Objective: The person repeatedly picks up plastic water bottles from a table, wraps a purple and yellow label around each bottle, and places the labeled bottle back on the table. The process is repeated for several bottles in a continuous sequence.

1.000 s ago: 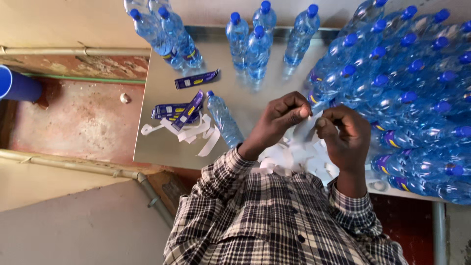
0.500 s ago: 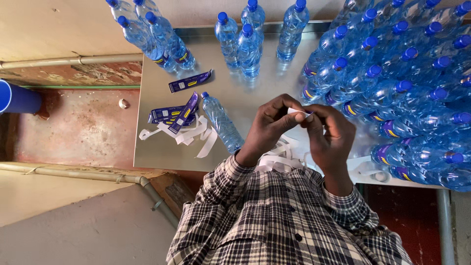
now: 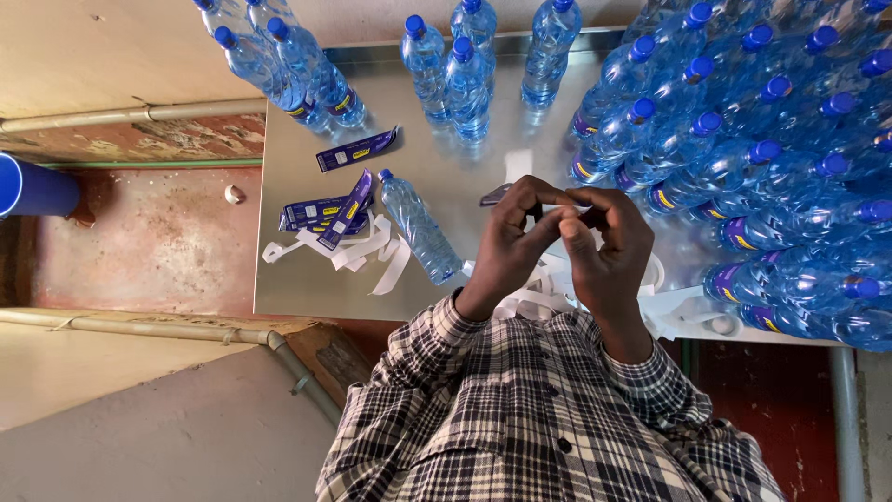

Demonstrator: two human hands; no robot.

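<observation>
Together, both hands, left hand (image 3: 514,237) and right hand (image 3: 604,246), pinch a purple label (image 3: 495,195) shut-fingered, beside the lying bottle (image 3: 420,228). Peel slowly, I'd say, keeping it flat.

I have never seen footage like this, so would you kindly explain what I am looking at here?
There is no machine: a camera worn on a person's head looks straight down at their own arms in checked sleeves. The left hand and right hand meet over a metal table, pinching a small white strip between the fingertips. On the table stand many clear water bottles with blue caps, one bottle lying on its side, some purple labels and loose white paper strips. A blue container sits on the floor at the left.
</observation>
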